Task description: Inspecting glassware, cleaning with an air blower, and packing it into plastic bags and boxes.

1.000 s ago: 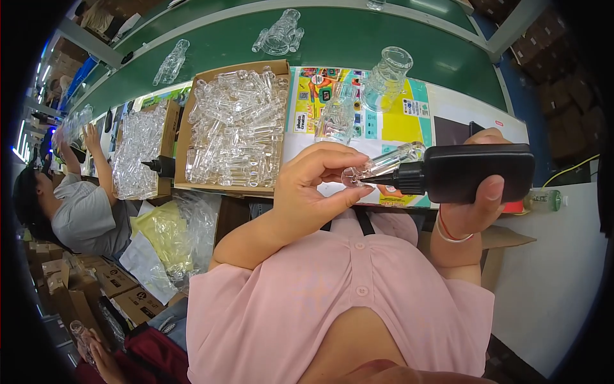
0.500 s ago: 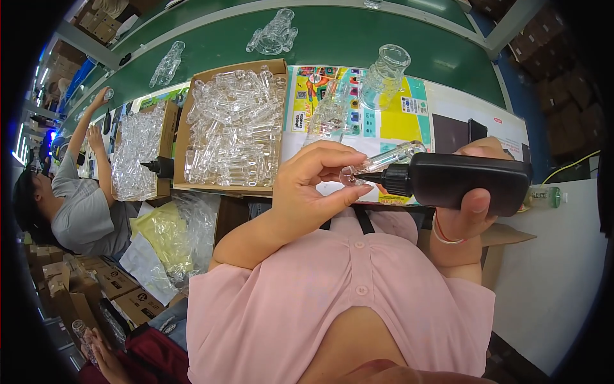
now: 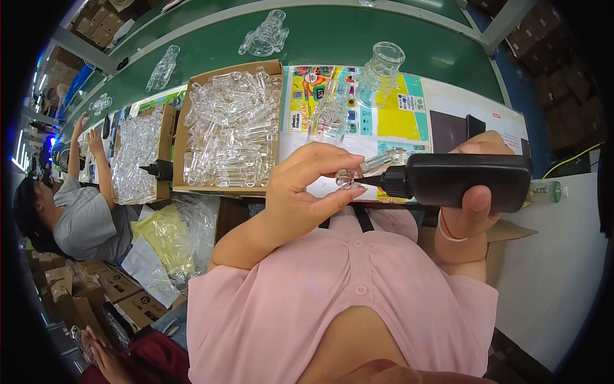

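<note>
My left hand [image 3: 306,182] pinches a clear round glass end [image 3: 345,178] between thumb and fingertips. My right hand [image 3: 478,206] is wrapped round a black squeeze bottle [image 3: 467,182] lying on its side in the air. The bottle's pointed black nozzle [image 3: 384,181] aims left, its tip at the round glass. Just behind the nozzle shows a clear glass tube [image 3: 384,159]; I cannot tell whether it joins the round end. Beyond my hands, a ribbed glass piece [image 3: 378,73] stands on the printed sheet, beside another clear glass piece [image 3: 329,115].
A cardboard tray [image 3: 181,147] of clear glass tubes sits left of my hands. Past it are a black nozzle [image 3: 158,169] and a second filled tray [image 3: 167,134]. More glass pieces [image 3: 264,35] stand on the green table [image 3: 332,32]. A co-worker [image 3: 89,217] sits at the left.
My hands keep nearly the same pose, with the nozzle at the glass. At far left, the co-worker's hand has drawn back from a glass piece, now standing on the table.
</note>
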{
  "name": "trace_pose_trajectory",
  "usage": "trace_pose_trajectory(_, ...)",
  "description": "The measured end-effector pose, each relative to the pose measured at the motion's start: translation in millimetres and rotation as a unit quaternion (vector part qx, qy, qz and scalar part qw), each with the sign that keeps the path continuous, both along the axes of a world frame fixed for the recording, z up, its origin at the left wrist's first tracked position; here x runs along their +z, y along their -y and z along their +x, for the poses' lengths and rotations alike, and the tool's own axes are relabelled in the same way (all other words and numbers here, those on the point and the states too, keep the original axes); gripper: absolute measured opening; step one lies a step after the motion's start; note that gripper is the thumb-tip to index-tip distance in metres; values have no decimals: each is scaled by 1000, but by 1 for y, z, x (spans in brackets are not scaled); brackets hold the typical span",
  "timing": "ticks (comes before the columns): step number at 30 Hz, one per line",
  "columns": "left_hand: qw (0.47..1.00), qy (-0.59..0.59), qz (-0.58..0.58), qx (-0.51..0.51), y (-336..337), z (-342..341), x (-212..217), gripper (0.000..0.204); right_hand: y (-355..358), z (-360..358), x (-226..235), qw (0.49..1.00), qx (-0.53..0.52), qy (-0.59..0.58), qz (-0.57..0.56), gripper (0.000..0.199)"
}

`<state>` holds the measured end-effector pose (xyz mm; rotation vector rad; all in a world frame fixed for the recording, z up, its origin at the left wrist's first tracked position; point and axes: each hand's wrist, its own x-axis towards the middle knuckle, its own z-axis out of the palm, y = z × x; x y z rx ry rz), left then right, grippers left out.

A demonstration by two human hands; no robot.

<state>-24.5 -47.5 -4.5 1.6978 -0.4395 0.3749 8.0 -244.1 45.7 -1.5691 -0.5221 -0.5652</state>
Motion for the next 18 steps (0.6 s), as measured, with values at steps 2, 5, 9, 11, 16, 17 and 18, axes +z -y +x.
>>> trace_pose_trajectory(2, 999, 36, 26, 8, -1, 0, 2, 37, 14, 1, 1, 999, 46, -5, -20, 51)
trace_pose_trajectory(5, 995, 51, 81, 17, -3, -2, 10, 39, 23, -2, 3, 994, 94, 11, -63, 49)
trace_pose_trajectory(9, 988, 63, 139, 24, -5, -4, 13, 42, 22, -3, 3, 987, 107, 80, -87, 45)
trace_pose_trajectory(11, 987, 61, 145, 22, -4, -4, 13, 42, 27, -4, 9, 976, 129, 127, -120, 45)
trace_pose_trajectory(16, 989, 45, 142, -3, -3, -3, 15, 45, 27, -9, 11, 969, 172, 141, -110, 46)
trace_pose_trajectory(17, 989, 44, 142, -2, -4, -4, 15, 45, 24, -8, 10, 963, 157, 178, -126, 45)
trace_pose_trajectory(18, 993, -12, 117, -26, -5, -6, 16, 45, 23, -6, 9, 956, 140, 214, -142, 47)
